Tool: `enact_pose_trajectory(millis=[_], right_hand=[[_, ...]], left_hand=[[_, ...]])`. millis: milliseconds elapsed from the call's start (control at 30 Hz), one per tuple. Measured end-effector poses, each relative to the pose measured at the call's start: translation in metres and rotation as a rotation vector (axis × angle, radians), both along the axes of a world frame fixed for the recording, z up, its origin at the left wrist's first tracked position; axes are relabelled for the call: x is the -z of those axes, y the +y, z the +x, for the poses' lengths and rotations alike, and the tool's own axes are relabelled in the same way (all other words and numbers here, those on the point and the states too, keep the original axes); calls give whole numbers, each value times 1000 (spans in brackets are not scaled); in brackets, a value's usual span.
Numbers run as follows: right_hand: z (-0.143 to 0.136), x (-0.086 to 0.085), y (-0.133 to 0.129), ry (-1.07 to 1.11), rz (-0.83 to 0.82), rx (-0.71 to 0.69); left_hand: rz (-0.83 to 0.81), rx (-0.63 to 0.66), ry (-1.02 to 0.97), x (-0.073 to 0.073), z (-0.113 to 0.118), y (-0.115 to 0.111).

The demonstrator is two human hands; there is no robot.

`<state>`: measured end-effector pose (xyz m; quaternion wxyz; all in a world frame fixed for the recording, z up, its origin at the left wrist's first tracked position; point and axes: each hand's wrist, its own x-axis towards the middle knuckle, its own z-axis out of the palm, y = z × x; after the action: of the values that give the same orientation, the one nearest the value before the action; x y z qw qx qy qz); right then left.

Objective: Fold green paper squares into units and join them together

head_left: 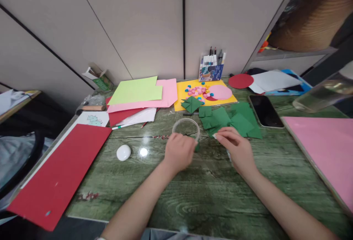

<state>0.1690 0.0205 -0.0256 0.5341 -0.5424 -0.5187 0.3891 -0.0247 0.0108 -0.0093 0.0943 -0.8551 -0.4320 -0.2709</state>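
My left hand (180, 151) is closed around the near side of a whitish ring that looks like a roll of tape (186, 120). A small bit of green paper (196, 146) shows beside its fingers. To the right, my right hand (238, 148) pinches a small white scrap (214, 136) between thumb and fingertips. A thin pale strip (228, 155) shows under that hand; whether it joins the scrap I cannot tell. Just beyond lie several folded green paper pieces (220, 117), and a folded green paper shape (191, 104) rests farther back.
Yellow paper (180, 92) bears pink and blue bits. Behind it stands a marker box (211, 69). A phone (265, 110) and pink sheet (325, 144) lie right. Left are a white rounded object (124, 153), red card (63, 170) and lime paper (135, 91). A clear bottle (317, 96) stands far right.
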Motion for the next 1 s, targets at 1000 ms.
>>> enact_pose_trajectory(millis=[1000], right_hand=[[-6,-6,-7,108,-265,-245]], left_hand=[[-584,-108,-90,13,-6,12]])
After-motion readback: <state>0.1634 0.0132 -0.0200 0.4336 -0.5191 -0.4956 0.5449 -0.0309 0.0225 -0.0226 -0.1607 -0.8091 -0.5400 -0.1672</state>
